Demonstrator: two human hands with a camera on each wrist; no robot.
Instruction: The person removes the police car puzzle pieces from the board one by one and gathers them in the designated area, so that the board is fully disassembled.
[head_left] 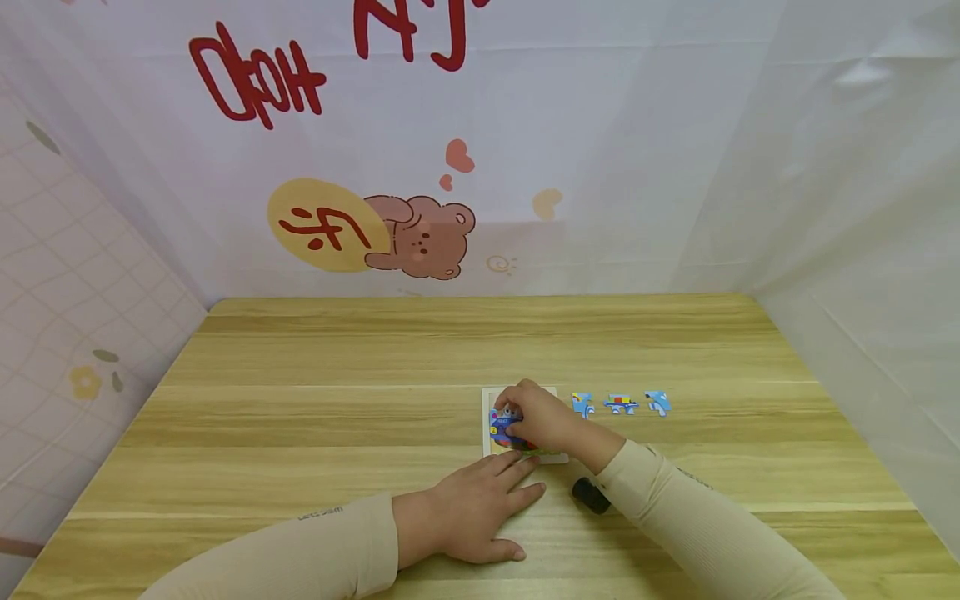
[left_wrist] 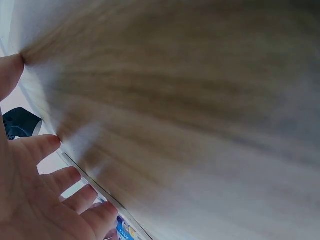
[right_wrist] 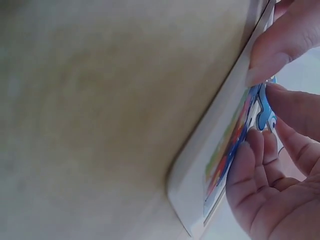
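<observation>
A small jigsaw puzzle in a white-rimmed tray lies on the table, with a colourful blue and red picture partly assembled inside. Over it, my right hand pinches a blue puzzle piece between thumb and finger, tilted on edge at the picture. The right hand covers much of the tray in the head view. My left hand lies palm down with its fingers spread. Its fingertips touch the tray's near edge.
Three loose pieces lie in a row right of the tray: a near one, a middle one and a far one. A black object is beside the right forearm. White printed cloth stands behind the wooden table.
</observation>
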